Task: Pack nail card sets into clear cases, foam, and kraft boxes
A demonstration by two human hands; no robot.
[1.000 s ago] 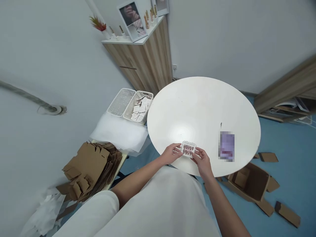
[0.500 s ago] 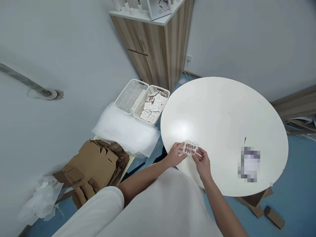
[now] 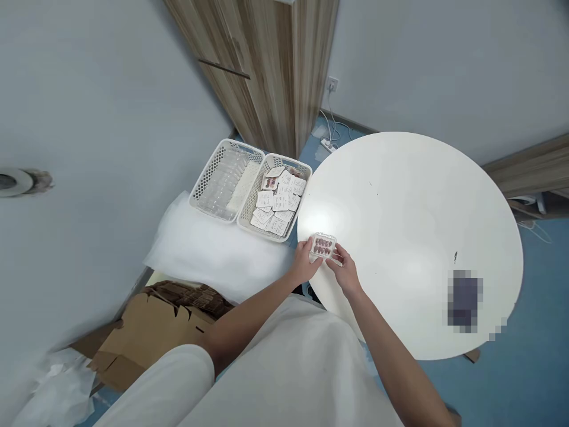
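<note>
Head view: the left hand (image 3: 306, 264) and the right hand (image 3: 345, 273) hold one small clear case (image 3: 323, 244) between them, the left gripping its left side and the right at its lower right corner, with both thumbs along the near edge. Flat, see-through and roughly rectangular with rounded corners, the case shows two rows of glossy, dark pink-red, nail-shaped pieces against a pale backing. It is over the near left edge of the round white table (image 3: 400, 196); whether it touches the top I cannot tell. On the table's right part lies a pixelated dark item (image 3: 464, 301). Just left of the table, a white basket (image 3: 262, 233) holds printed cards, and next to it another basket (image 3: 208, 171) holds clear plastic pieces. Nearer, also left of the table, are white sheets (image 3: 213, 255), then folded cardboard (image 3: 146, 332). Behind the table's left side stands a wood-grain cabinet (image 3: 267, 65).
</note>
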